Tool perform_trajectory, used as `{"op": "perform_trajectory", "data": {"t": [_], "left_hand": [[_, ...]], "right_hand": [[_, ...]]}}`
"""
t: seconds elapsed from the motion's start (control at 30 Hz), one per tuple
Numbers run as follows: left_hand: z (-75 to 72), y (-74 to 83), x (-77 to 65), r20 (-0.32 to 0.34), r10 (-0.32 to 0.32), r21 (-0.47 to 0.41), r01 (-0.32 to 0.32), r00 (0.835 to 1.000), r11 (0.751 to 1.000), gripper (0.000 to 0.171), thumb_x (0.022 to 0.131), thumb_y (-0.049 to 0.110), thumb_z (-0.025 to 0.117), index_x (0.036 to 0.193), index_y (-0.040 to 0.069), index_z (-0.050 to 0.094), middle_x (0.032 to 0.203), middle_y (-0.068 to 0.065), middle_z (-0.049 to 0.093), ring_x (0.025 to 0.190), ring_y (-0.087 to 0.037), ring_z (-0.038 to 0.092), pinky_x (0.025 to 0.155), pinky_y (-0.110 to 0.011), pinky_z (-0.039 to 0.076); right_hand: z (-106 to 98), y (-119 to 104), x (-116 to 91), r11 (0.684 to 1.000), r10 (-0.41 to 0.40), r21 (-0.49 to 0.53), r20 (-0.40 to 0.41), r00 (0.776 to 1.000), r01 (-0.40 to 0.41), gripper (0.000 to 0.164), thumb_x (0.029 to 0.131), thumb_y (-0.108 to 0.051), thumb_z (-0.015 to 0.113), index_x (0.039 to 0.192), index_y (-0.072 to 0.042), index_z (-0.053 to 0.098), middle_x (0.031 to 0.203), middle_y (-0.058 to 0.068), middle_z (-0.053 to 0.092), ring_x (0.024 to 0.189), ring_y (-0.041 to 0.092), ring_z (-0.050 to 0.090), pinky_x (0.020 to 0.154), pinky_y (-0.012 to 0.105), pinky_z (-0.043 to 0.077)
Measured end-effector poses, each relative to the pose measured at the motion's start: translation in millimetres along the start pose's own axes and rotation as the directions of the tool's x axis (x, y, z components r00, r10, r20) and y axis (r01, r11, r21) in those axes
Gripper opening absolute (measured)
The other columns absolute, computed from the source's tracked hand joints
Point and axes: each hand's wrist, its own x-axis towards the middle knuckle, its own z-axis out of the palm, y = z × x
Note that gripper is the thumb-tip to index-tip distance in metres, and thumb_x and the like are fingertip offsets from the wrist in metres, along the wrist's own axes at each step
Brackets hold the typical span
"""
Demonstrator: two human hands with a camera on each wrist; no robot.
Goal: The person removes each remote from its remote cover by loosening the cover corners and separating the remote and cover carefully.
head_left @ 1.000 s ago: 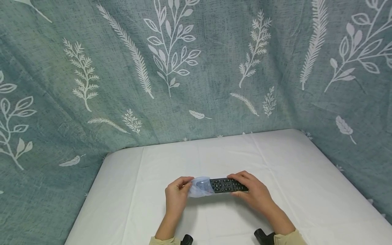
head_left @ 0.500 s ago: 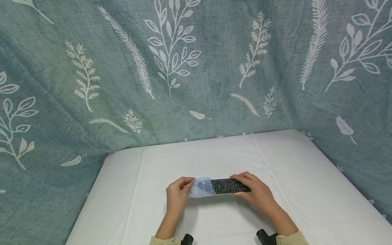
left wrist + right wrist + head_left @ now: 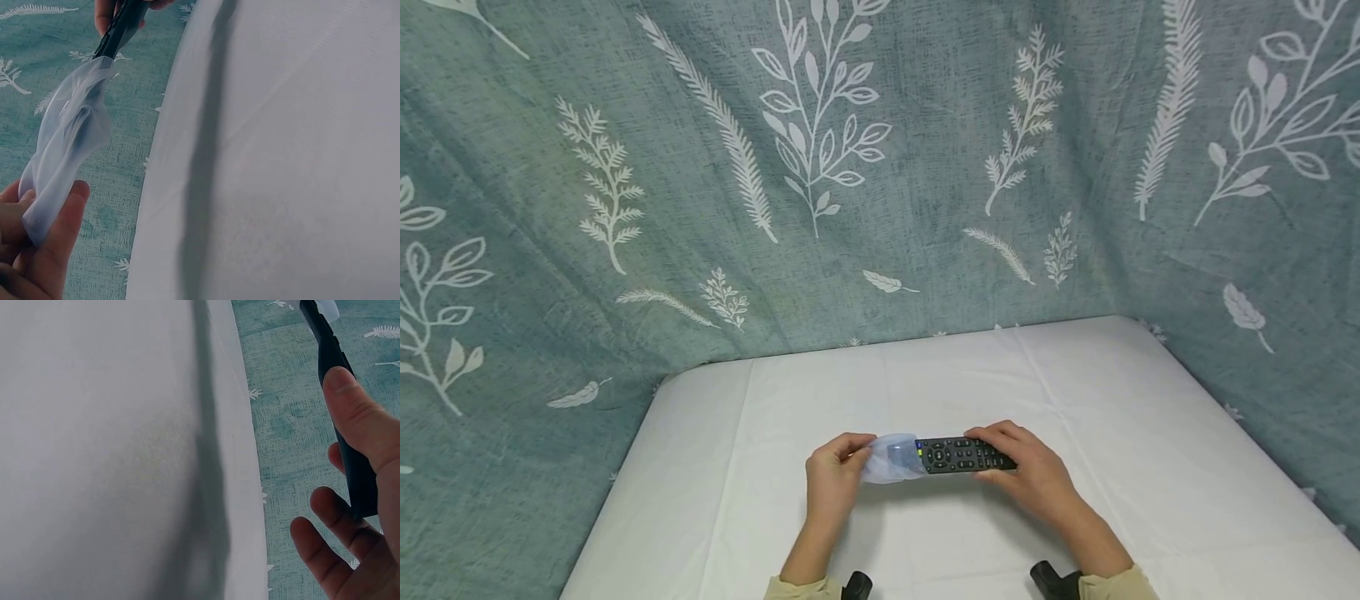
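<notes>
A black remote control [image 3: 958,455] is held level above the white surface, its left end inside a thin, see-through bluish-white bag [image 3: 891,460]. My left hand [image 3: 835,479] pinches the gathered left end of the bag between thumb and fingers; in the left wrist view the bag [image 3: 65,137] hangs in folds round the remote's end. My right hand [image 3: 1026,471] grips the bare right end of the remote, thumb on the near edge and fingers on the far edge. In the right wrist view the remote [image 3: 350,437] lies under the thumb, with two fingertips off it.
A white-covered table [image 3: 790,408] lies under both hands. Behind it and at its sides hangs a teal cloth [image 3: 925,167] with white leaf prints. Black wrist mounts [image 3: 1051,579] show beside the beige sleeves [image 3: 1120,583].
The right hand has drawn the remote slightly to the right, so a little more of it shows, including coloured buttons by the bag's edge. The left hand has barely moved.
</notes>
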Motion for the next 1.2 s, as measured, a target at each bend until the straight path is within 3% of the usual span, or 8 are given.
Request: {"op": "perform_trajectory", "data": {"t": [0.6,0.83,1.2], "left_hand": [[-5.2,-3.0,3.5,0.014,0.040,0.008,-0.040,0.999,0.999,0.017,0.082,-0.003,0.075,0.088,0.012,0.080,0.088,-0.004,0.079,0.078,-0.011,0.071,0.064,-0.015,0.054],[-8.0,-7.9,1.6,0.005,0.011,0.024,-0.011,1.000,1.000,0.018,0.082,-0.002,0.076,0.088,0.014,0.080,0.089,-0.002,0.079,0.080,-0.009,0.071,0.066,-0.015,0.055],[-13.1,-11.6,2.8,0.003,-0.002,0.017,0.002,1.000,1.000,0.019,0.082,-0.003,0.075,0.089,0.013,0.080,0.092,-0.005,0.079,0.085,-0.015,0.073,0.067,-0.015,0.055]], "right_hand": [[1.9,1.4,-1.1,1.000,-0.012,-0.017,-0.016,1.000,0.012,0.063,0.071,-0.030,0.088,0.129,-0.032,0.065,0.116,-0.013,0.064,0.103,0.012,0.064,0.079,0.036,0.055],[5.6,0.5,-3.6,1.000,-0.006,-0.011,0.000,1.000,0.006,0.063,0.071,-0.031,0.087,0.130,-0.034,0.063,0.117,-0.015,0.063,0.105,0.010,0.064,0.081,0.036,0.055],[5.3,2.1,-5.1,1.000,0.007,-0.011,-0.012,1.000,-0.007,0.064,0.071,-0.031,0.087,0.130,-0.030,0.064,0.116,-0.015,0.063,0.108,0.013,0.065,0.085,0.041,0.056]]}}
